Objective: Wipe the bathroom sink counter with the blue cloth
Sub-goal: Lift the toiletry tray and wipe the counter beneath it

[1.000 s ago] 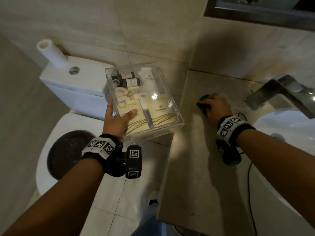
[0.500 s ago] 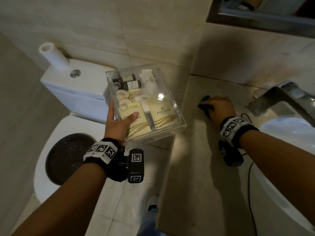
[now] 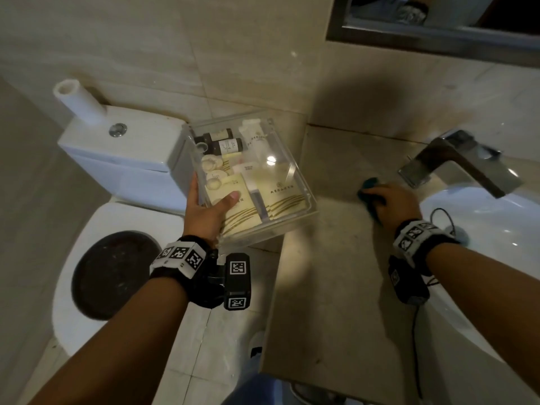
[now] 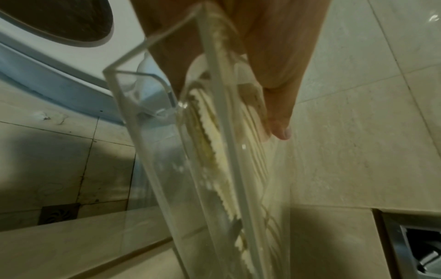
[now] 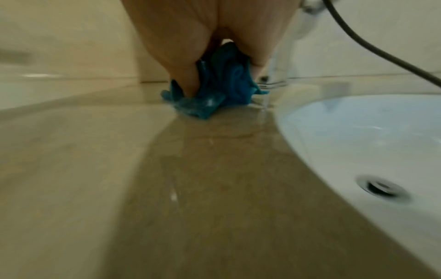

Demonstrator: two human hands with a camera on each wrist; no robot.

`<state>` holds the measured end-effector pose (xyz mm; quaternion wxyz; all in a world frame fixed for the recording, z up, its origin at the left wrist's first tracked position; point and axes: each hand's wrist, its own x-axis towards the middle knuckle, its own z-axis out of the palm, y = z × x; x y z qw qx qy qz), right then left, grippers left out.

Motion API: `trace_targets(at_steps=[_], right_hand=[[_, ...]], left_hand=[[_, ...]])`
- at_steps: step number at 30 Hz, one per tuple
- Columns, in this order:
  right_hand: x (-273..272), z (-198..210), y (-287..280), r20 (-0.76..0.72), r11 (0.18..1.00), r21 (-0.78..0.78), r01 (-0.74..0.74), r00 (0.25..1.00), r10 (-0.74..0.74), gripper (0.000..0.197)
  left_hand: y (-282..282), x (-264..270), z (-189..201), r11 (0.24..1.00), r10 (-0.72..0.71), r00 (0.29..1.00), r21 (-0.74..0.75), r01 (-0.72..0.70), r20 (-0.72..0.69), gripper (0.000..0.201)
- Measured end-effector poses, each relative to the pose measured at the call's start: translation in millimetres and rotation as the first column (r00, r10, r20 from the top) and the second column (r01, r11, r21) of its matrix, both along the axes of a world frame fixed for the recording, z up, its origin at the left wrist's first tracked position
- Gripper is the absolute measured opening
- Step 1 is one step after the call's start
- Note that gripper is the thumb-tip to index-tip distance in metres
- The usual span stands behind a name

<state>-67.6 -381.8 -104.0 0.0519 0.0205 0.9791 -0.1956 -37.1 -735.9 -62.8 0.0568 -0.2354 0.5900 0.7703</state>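
Observation:
The blue cloth (image 3: 367, 189) (image 5: 224, 88) is bunched under my right hand (image 3: 390, 201), which grips it and presses it on the beige stone counter (image 3: 330, 287) (image 5: 167, 188) just left of the faucet. A wet streak shows on the counter behind the cloth in the right wrist view. My left hand (image 3: 209, 210) holds a clear plastic box (image 3: 280, 200) (image 4: 214, 169) of toiletries in the air off the counter's left edge, thumb on its lid, fingers under it.
The white sink basin (image 3: 482, 229) (image 5: 358, 141) with its drain lies right of the cloth, the chrome faucet (image 3: 461, 162) behind it. A toilet (image 3: 87, 229) with cistern and paper roll (image 3: 77, 102) stands left of the counter. A mirror frame (image 3: 423, 39) hangs above.
My right hand has slid the cloth to the right along the counter, closer to the faucet. The left hand still holds the box in about the same place.

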Motion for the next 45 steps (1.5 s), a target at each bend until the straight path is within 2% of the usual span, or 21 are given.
trace_targets(at_steps=[2,3,4,6,9,11,13,16,18,21,24,28,29,31,33,34,36,40,43,45], right_hand=[[5,5,11,0.017,0.985,0.037,0.167,0.986,-0.167,0.038],[11,6,9,0.041,0.983,0.036,0.181,0.982,-0.182,0.038],[17,6,3,0.066,0.988,0.022,0.151,0.986,-0.152,0.039],[31,3,-14,0.089,1.0,-0.03,0.006,0.996,-0.003,0.04],[46,-3,-23,0.05,0.971,-0.078,-0.225,0.972,0.229,0.036],[43,-2,-14,0.044,0.963,-0.092,-0.252,0.965,0.257,0.035],[34,-3,-1,0.012,0.987,-0.071,-0.141,0.99,0.142,0.035],[23,-5,25,-0.017,0.983,0.015,0.181,0.983,-0.181,0.036],[24,-4,31,0.007,0.969,0.045,0.243,0.97,-0.244,0.036],[34,-4,12,0.036,0.998,-0.019,0.062,0.997,-0.061,0.039],[46,-10,-10,0.007,0.989,-0.081,-0.125,0.992,0.126,0.037],[40,-9,1,-0.015,0.974,-0.086,-0.21,0.978,0.209,0.035],[35,-8,9,-0.031,0.983,-0.071,-0.168,0.986,0.166,0.035],[25,-8,29,-0.046,0.999,-0.006,0.052,0.998,-0.052,0.036],[17,-5,44,-0.03,0.963,0.046,0.266,0.964,-0.264,0.037],[16,-4,45,-0.012,0.951,0.059,0.302,0.953,-0.302,0.037],[18,-3,33,0.02,0.973,0.058,0.225,0.974,-0.226,0.039],[37,-5,-18,0.006,0.992,-0.107,-0.073,0.997,0.074,0.035],[31,-6,-19,-0.037,0.981,-0.119,-0.156,0.988,0.152,0.032],[18,-6,-4,-0.05,0.985,-0.089,-0.15,0.988,0.146,0.033]], left_hand=[[4,2,-1,1.0,-0.024,1.0,0.002,0.024,0.01,0.082],[6,4,-1,0.999,-0.038,0.999,0.003,0.038,0.015,0.085],[9,5,0,0.999,-0.051,0.999,-0.002,0.051,0.018,0.085],[15,6,0,0.997,-0.075,0.997,-0.026,0.075,0.025,0.083],[23,8,0,0.995,-0.091,0.995,-0.034,0.092,0.035,0.083],[28,8,0,0.994,-0.104,0.994,-0.03,0.105,0.036,0.082],[30,8,0,0.993,-0.11,0.993,-0.027,0.111,0.039,0.082],[32,7,-2,0.992,-0.114,0.993,-0.048,0.116,0.044,0.085],[34,6,-4,0.993,-0.104,0.993,-0.059,0.107,0.05,0.086],[37,4,-6,0.994,-0.088,0.995,-0.058,0.091,0.053,0.087],[40,1,-8,0.996,-0.081,0.995,-0.043,0.083,0.052,0.087],[40,-4,-10,0.992,-0.101,0.994,-0.076,0.105,0.051,0.081],[39,-5,-11,0.99,-0.11,0.993,-0.083,0.114,0.05,0.081],[38,-7,-12,0.988,-0.124,0.991,-0.089,0.128,0.048,0.08],[37,-9,-12,0.986,-0.132,0.99,-0.099,0.137,0.051,0.079],[38,-9,-12,0.985,-0.134,0.989,-0.103,0.139,0.055,0.08],[38,-10,-11,0.985,-0.129,0.99,-0.109,0.135,0.06,0.08],[38,-12,-10,0.984,-0.128,0.99,-0.116,0.135,0.065,0.078],[38,-14,-10,0.984,-0.133,0.989,-0.114,0.14,0.068,0.083],[38,-16,-11,0.984,-0.133,0.989,-0.113,0.14,0.067,0.081]])
